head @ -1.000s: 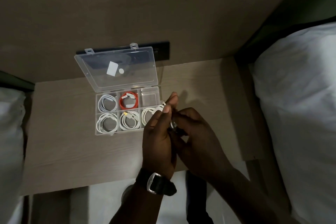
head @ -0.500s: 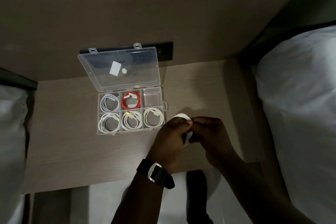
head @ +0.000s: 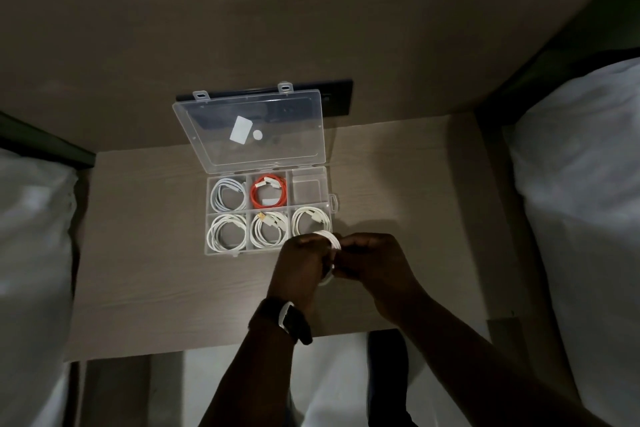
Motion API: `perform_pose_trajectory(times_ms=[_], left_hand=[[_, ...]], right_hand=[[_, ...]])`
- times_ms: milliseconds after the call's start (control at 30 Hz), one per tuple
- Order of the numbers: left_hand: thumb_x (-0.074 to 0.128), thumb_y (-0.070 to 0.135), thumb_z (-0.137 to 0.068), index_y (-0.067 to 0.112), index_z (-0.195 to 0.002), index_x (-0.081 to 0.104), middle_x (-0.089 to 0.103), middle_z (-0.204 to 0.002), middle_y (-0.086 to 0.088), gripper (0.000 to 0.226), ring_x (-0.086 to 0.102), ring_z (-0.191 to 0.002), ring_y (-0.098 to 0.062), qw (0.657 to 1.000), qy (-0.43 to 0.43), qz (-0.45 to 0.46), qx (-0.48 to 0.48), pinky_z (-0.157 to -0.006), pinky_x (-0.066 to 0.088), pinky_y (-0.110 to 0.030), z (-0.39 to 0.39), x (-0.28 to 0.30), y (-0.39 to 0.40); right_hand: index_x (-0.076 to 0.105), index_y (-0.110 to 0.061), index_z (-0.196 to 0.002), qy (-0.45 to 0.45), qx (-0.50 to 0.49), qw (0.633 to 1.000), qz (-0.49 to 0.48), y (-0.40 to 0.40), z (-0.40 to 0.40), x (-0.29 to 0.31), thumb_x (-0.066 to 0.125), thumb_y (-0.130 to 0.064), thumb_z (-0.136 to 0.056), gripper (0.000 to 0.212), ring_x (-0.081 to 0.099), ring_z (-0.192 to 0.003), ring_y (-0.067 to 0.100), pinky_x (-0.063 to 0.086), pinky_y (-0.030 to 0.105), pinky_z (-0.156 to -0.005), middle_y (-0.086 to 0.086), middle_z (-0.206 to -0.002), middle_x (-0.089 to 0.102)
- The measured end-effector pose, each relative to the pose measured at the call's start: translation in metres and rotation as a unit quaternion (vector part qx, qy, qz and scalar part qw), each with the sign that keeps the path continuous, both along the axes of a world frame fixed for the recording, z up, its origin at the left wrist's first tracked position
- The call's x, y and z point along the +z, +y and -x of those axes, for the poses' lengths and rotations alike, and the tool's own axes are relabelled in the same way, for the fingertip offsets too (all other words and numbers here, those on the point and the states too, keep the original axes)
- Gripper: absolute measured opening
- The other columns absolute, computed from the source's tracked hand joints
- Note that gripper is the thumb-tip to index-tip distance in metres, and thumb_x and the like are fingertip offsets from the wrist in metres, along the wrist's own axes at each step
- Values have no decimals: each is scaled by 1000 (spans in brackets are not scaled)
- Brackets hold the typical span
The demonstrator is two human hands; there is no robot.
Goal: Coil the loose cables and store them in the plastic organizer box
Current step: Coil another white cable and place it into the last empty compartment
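Observation:
A clear plastic organizer box [head: 333, 202] lies on the wooden bedside table [head: 156, 270] with its lid [head: 249, 130] standing open behind it. Coiled white cables fill four of its compartments and an orange cable [head: 268, 191] fills the top middle one. The top right compartment [head: 307, 188] holds no cable. Just below the box's front right corner, my left hand [head: 300, 263] and my right hand [head: 372, 263] both grip a coiled white cable [head: 331, 242]. Most of that coil is hidden between my fingers.
White pillows or bedding flank the table at the left [head: 31, 253] and the right [head: 581, 201]. A dark wall socket plate [head: 337, 99] sits behind the lid. A watch [head: 289, 319] is on my left wrist. The table's front edge runs just under my wrists.
My hands dropped from in front of the box's right side to just below its front right corner. The white coil now shows between them, and the bottom right compartment is uncovered.

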State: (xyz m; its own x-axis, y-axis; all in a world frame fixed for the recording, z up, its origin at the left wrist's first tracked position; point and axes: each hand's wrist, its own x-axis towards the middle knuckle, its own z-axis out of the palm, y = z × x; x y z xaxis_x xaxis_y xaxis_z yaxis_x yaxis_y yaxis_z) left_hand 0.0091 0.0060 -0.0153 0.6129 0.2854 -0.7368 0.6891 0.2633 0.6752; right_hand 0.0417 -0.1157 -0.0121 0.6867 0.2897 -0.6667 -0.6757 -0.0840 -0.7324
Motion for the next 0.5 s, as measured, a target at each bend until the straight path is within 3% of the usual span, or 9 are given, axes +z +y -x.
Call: perform_pose_trajectory(times_ms=[167, 267, 367, 433, 500], left_hand=[[45, 9, -87, 5, -75, 64, 59, -73, -14, 23, 56, -57, -18, 987, 24, 150, 59, -54, 43, -26, 6, -2, -16], [48, 10, -89, -2, -87, 63, 60, -83, -21, 20, 58, -78, -27, 983, -3, 172, 59, -72, 46, -33, 7, -2, -11], [49, 4, -91, 3, -89, 65, 62, -83, -16, 16, 60, -81, -23, 972, -33, 215, 93, -70, 49, -29, 13, -2, -4], [48, -2, -92, 1, -95, 66, 64, -92, -19, 18, 61, -88, -28, 973, -46, 200, 109, -76, 47, -34, 17, -2, -2], [48, -4, -92, 1, -96, 70, 69, -95, -24, 23, 64, -90, -32, 988, -68, 110, 88, -79, 50, -38, 15, -2, -3]], right_hand=[[78, -21, -65, -42, 45, 993, 96, 0, 3, -6, 77, -2, -75, 21, 62, -54, 14, 49, 25, -51, 9, -63, 71], [79, -21, -69, -24, 24, 998, 60, -6, 0, -5, 77, 0, -75, 22, 61, -55, 15, 49, 25, -52, 7, -64, 73], [79, -12, -71, 9, -19, 1000, -11, -10, -4, -4, 78, 3, -72, 15, 68, -58, 14, 52, 21, -53, 7, -64, 75], [78, -3, -77, 3, -37, 999, -30, -8, -4, -5, 79, 4, -71, 9, 71, -62, 18, 53, 21, -55, 11, -68, 76], [78, -2, -80, -22, -49, 998, -30, -3, -3, -7, 80, 3, -70, 11, 72, -66, 18, 54, 22, -57, 13, -73, 77]])
